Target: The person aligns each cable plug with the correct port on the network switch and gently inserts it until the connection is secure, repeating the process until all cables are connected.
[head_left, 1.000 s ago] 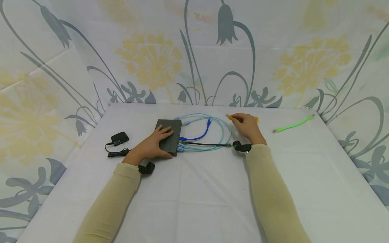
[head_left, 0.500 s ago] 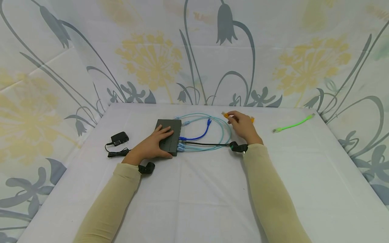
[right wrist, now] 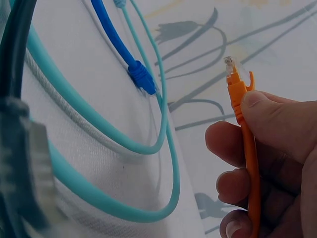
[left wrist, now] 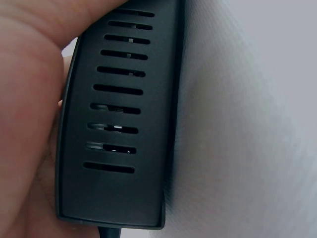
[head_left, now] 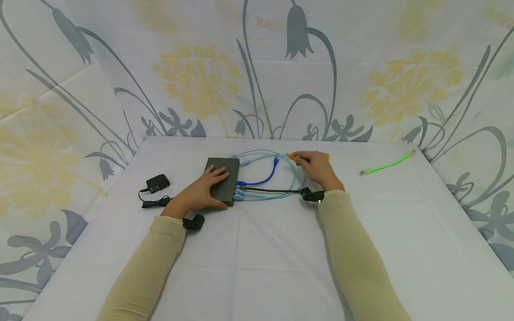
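My left hand [head_left: 201,191] rests on a dark network switch [head_left: 234,180], fingers spread straight over its top and thumb along the near side. In the left wrist view the vent slots of the switch [left wrist: 116,89] face the camera beside my palm. My right hand [head_left: 319,168] pinches an orange network cable [right wrist: 251,168] just behind its clear plug [right wrist: 230,69]. The plug points away from the fingertips, and the cable runs down through the curled fingers. In the head view this hand is right of the switch, overlapping the far side of the teal cable loops [head_left: 294,171].
A short blue cable [head_left: 259,183], a black cable [head_left: 271,191] and the teal cables extend from the switch's right side. A bright green cable [head_left: 387,166] lies at the far right. Left of the switch sits a black power adapter [head_left: 158,182] with its bundled cord [head_left: 156,203].
My right hand has moved left with the orange cable, bringing its plug over the teal loops. It rises a little midway, then comes down. My left hand stays on the switch.
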A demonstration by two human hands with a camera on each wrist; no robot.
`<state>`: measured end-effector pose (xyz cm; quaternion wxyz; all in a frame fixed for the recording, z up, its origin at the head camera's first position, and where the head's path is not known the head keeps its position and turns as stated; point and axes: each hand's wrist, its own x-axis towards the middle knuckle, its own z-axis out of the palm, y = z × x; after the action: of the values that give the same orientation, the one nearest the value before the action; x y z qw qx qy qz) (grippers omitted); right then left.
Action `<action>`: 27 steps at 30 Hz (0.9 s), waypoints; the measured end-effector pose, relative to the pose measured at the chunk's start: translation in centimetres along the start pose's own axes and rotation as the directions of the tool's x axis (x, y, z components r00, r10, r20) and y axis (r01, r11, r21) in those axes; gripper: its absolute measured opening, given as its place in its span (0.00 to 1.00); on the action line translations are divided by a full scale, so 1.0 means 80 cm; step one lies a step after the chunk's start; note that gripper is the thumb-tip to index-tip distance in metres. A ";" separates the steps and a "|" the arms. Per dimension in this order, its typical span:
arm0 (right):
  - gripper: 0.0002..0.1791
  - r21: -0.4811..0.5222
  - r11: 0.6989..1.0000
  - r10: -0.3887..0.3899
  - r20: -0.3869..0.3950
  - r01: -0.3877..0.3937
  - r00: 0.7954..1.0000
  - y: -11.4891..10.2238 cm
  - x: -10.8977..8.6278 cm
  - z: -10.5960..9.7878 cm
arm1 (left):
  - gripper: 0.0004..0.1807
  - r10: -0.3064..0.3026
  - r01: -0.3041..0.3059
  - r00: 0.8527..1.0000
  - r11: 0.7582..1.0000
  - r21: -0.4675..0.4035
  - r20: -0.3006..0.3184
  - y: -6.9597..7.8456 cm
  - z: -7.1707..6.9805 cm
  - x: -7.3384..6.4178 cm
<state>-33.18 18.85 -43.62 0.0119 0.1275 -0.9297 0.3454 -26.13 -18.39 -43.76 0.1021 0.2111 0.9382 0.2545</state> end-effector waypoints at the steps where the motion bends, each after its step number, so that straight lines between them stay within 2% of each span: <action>1: 0.19 -0.005 1.000 -0.004 0.004 0.004 1.000 0.000 0.000 0.001 | 0.58 0.000 0.000 1.000 1.000 0.000 -0.001 0.000 0.000 0.000; 11: 0.18 0.016 0.999 -0.037 0.051 0.036 0.998 -0.006 0.001 0.005 | 0.58 0.006 -0.006 1.000 1.000 -0.005 -0.002 0.000 0.000 0.000; 17: 0.18 0.027 1.000 -0.018 0.096 0.015 0.995 -0.014 -0.001 0.007 | 0.57 -0.003 0.003 1.000 1.000 -0.008 0.006 0.001 0.000 -0.001; 27: 0.17 0.037 0.999 -0.018 0.123 0.013 0.992 -0.020 0.001 0.013 | 0.57 -0.011 0.011 1.000 1.000 -0.008 0.008 0.002 -0.001 0.000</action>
<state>-32.82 16.99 -43.42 -0.0450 0.1559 -0.9212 0.3536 -26.11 -18.30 -43.65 0.1082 0.2065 0.9380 0.2566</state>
